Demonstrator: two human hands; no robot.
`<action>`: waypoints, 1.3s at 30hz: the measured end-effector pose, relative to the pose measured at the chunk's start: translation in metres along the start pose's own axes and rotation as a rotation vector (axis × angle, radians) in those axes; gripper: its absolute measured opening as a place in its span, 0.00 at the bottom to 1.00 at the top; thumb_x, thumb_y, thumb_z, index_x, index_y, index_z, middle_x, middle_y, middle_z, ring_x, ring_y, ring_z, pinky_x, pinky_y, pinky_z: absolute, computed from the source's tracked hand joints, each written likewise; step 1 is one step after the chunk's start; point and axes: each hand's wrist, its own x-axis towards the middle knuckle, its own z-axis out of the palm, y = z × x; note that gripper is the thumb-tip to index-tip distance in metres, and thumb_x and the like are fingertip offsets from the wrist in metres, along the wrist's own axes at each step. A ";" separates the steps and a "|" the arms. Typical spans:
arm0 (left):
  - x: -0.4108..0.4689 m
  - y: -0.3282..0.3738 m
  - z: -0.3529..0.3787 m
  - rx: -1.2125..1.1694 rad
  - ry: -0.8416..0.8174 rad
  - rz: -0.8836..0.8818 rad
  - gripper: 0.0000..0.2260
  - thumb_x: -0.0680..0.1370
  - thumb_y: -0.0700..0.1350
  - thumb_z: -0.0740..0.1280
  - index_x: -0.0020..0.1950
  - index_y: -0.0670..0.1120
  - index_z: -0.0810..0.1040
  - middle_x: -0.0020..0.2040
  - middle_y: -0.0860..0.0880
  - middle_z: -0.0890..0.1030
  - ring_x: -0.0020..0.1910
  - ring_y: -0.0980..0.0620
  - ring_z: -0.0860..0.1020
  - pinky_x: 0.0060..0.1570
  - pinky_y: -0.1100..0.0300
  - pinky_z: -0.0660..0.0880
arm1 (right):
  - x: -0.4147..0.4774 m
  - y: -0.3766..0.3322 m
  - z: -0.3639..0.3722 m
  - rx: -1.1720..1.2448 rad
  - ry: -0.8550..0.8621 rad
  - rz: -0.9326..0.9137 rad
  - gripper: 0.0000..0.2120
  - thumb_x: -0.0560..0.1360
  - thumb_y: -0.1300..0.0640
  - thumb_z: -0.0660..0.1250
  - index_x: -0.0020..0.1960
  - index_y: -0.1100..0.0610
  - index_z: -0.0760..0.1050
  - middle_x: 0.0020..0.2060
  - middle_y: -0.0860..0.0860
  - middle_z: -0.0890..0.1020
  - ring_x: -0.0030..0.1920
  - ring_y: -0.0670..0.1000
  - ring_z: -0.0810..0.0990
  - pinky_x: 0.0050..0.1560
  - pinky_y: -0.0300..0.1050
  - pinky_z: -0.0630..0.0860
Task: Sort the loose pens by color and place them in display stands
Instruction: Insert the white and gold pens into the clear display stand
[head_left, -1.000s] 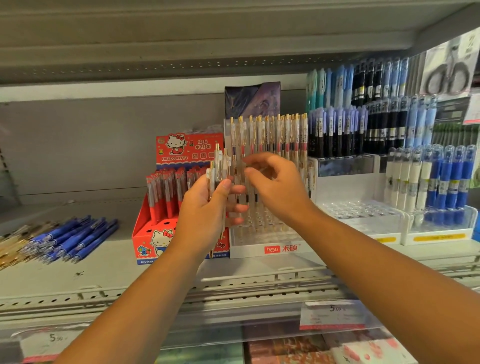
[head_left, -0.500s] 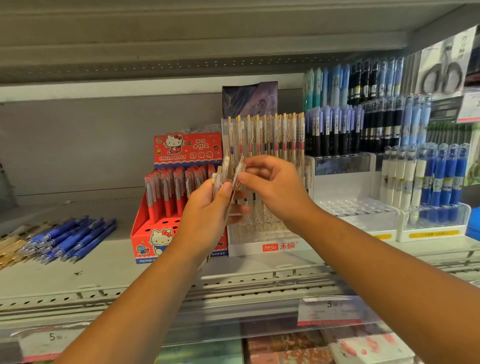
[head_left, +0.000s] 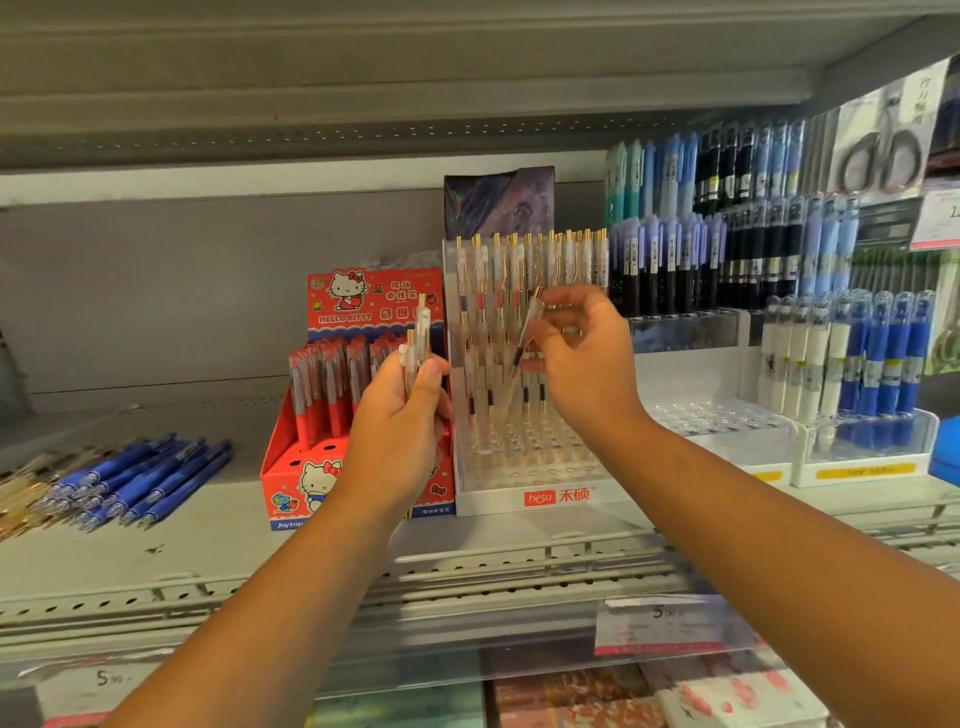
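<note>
My left hand (head_left: 397, 431) grips a small bunch of clear, gold-trimmed pens (head_left: 418, 338) upright in front of the red Hello Kitty box (head_left: 291, 478). My right hand (head_left: 582, 358) pinches a single clear pen (head_left: 525, 332), tilted, in front of the clear hesu display stand (head_left: 530, 467). That stand carries a back row of matching gold-clipped pens (head_left: 535, 260) and several open holes in front. Loose blue pens (head_left: 140, 478) and gold pens (head_left: 21, 499) lie on the shelf at the left.
Red pens (head_left: 327, 384) fill the Hello Kitty box. To the right stand a clear stand with open holes (head_left: 727, 421), a stand of white and blue pens (head_left: 852, 358), and rows of dark and blue pens (head_left: 727, 249). Packaged scissors (head_left: 883, 145) hang top right.
My right hand has drawn one pen out of the bunch and moved right and up with it. My left hand has shifted slightly left with the remaining pens.
</note>
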 end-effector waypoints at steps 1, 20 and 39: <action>-0.001 0.000 0.000 0.004 -0.013 -0.004 0.09 0.84 0.50 0.57 0.51 0.52 0.76 0.30 0.57 0.75 0.25 0.61 0.68 0.24 0.66 0.67 | 0.000 0.002 0.001 -0.029 -0.015 0.000 0.13 0.78 0.65 0.66 0.53 0.47 0.73 0.46 0.46 0.80 0.49 0.49 0.82 0.45 0.52 0.84; -0.003 0.002 0.003 -0.067 -0.118 -0.011 0.09 0.84 0.46 0.56 0.55 0.50 0.76 0.37 0.50 0.80 0.33 0.49 0.78 0.33 0.57 0.76 | -0.002 0.018 0.005 -0.356 -0.333 -0.001 0.13 0.76 0.63 0.68 0.51 0.44 0.75 0.42 0.43 0.81 0.39 0.40 0.79 0.34 0.35 0.74; -0.005 0.000 0.005 -0.105 -0.245 -0.013 0.09 0.83 0.42 0.62 0.54 0.52 0.80 0.41 0.46 0.84 0.38 0.44 0.84 0.36 0.52 0.82 | -0.020 -0.007 0.002 -0.050 -0.395 -0.163 0.08 0.75 0.60 0.71 0.53 0.51 0.79 0.44 0.45 0.82 0.47 0.41 0.80 0.46 0.33 0.76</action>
